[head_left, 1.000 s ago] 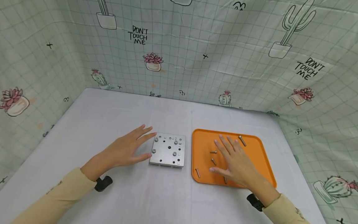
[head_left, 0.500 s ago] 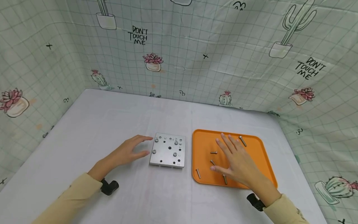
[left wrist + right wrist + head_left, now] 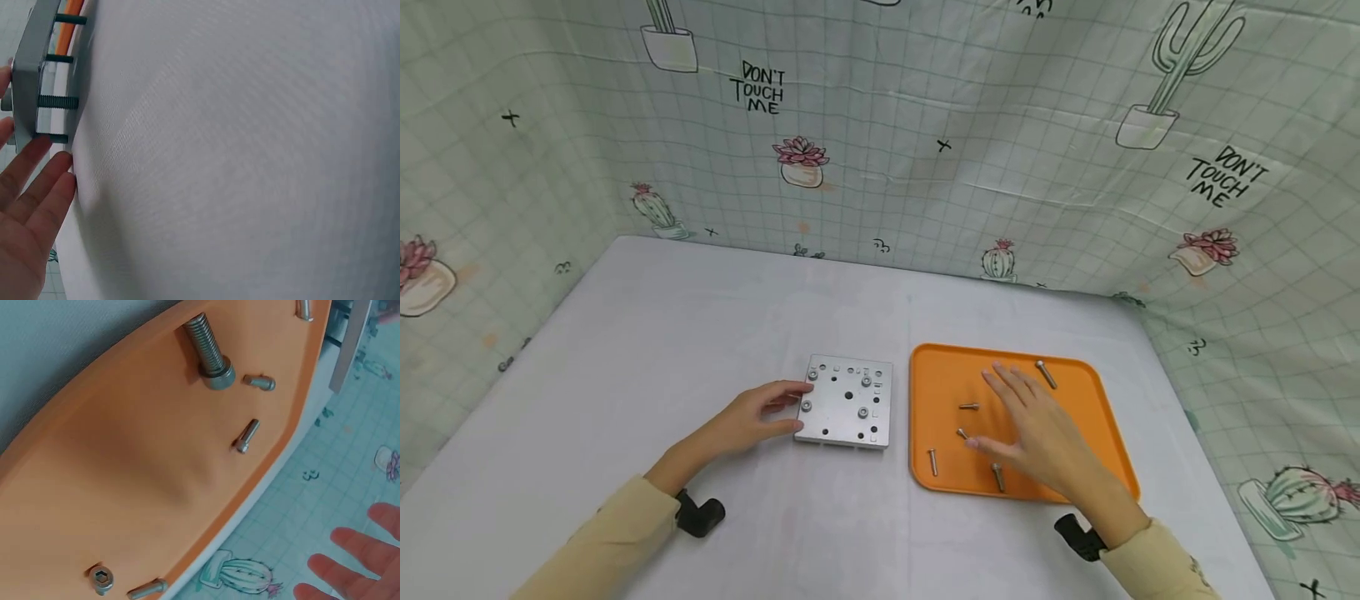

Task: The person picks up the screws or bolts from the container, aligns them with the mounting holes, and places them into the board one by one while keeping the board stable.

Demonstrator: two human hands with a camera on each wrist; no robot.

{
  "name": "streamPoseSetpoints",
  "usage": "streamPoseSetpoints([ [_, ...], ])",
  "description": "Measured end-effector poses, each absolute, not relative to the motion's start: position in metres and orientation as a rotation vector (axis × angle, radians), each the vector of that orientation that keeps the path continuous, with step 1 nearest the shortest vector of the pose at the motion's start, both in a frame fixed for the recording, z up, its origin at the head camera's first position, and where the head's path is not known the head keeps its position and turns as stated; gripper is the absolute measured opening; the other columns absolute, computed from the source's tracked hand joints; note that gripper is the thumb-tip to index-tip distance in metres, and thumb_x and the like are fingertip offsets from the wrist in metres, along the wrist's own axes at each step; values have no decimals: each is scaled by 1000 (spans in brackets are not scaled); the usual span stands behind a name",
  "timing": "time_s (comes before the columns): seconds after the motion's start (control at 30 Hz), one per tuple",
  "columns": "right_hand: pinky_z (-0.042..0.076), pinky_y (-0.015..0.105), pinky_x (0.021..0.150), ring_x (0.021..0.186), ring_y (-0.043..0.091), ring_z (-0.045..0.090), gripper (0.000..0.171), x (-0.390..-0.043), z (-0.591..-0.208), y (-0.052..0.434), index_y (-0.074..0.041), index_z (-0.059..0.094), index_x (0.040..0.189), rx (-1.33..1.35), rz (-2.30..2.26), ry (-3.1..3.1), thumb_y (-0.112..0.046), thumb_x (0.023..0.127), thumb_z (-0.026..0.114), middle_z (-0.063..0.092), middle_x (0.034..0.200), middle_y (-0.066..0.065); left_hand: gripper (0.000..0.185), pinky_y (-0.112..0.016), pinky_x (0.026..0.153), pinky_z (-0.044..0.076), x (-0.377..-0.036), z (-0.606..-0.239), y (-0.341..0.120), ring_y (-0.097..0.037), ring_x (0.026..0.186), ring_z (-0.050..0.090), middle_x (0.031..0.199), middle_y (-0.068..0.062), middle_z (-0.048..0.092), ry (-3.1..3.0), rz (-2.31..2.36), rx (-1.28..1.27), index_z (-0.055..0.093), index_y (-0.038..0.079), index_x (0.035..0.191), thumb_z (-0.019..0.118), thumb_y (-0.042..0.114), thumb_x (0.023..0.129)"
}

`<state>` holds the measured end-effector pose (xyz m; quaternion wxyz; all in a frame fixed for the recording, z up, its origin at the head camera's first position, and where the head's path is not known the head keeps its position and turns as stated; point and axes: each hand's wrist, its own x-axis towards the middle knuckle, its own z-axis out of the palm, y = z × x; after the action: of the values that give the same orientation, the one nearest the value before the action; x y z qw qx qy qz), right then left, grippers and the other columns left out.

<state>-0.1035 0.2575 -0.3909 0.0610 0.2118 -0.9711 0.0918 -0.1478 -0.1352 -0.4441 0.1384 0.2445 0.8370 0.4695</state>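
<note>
A square silver metal plate stands on the table, raised on bolts that stick out beneath it. Several socket-head bolts show on its drilled top. My left hand is at the plate's left edge, index fingertip over the rim and thumb at the near left corner. In the left wrist view the other fingers extend, loosely straight, beside the plate's underside. My right hand hovers spread above the orange tray, holding nothing. Loose socket-head bolts lie there: a large bolt, a short bolt and several more.
The tray's low rim stands a short gap to the right of the plate. A white cloth covers the table. Printed fabric hangs behind and at both sides. A black wrist camera sits below my left wrist, another below my right.
My left hand has moved right and its fingers have narrowed, coming to the plate's left edge. My right hand stays over the tray, its fingers a little closer together. The head view has shifted slightly.
</note>
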Motion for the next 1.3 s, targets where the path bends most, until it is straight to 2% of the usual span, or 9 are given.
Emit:
streamPoseSetpoints([
  [0.17,41,60,99,126,41,39,81,-112,-390,266,-3,38,140,515,389,-2991,-49,80,67,43,139,19,54,-45,106,40,-146,-444,-137,-32,123,49,138,-15,48,2390,1383,694,48,5,133,68,21,85],
  [0.5,35,62,102,125,45,37,69,-138,-384,294,1,39,137,279,615,-3071,-41,87,63,43,135,26,54,-46,108,38,-146,-447,-136,-33,124,49,140,-15,46,2372,1411,710,47,5,134,67,20,87],
  [0.67,40,62,94,116,44,41,59,-151,-386,308,3,45,133,238,600,-3036,-32,89,63,48,127,27,54,-48,109,36,-146,-449,-137,-33,124,48,140,-15,45,2353,1422,690,46,5,134,66,21,87],
  [1.0,46,51,76,98,39,47,45,-176,-392,325,6,52,123,144,631,-3007,-23,91,61,53,109,26,54,-50,110,34,-146,-449,-138,-34,126,47,141,-16,44,2326,1454,675,46,5,135,66,20,87],
  [1.3,48,45,71,89,36,53,36,-194,-401,334,6,58,113,-3,702,-3080,-24,92,58,57,103,25,55,-48,111,33,-147,-450,-139,-32,127,46,141,-14,44,2300,1466,645,46,7,135,67,22,86],
])
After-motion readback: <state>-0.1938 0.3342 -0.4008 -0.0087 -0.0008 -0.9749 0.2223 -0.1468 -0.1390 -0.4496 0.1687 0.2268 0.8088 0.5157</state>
